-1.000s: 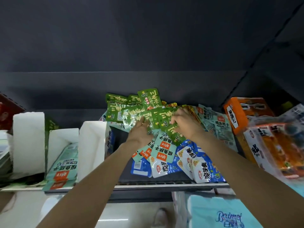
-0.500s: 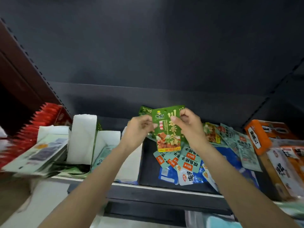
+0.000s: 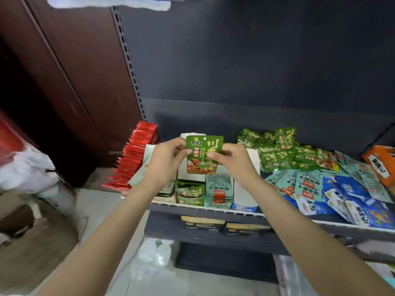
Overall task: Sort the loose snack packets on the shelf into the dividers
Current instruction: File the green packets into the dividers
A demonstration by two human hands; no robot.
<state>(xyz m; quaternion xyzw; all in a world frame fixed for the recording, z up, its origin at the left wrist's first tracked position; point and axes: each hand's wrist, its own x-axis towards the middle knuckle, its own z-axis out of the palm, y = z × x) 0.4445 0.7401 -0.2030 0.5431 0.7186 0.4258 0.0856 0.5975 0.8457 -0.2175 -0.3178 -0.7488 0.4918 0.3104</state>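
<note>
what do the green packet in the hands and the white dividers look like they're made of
Green packet: likely glossy printed plastic film; it is thin, flat, with a sheen. White dividers: probably matte card or paperboard; their walls are plain, stiff, upright and without shine, though thin plastic sheet cannot be ruled out.

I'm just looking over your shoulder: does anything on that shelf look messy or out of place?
Yes. Right of the white dividers, green packets, teal packets and blue packets lie in a loose overlapping heap, unsorted. Both hands, left and right, pinch one green packet upright above the dividers.
</note>
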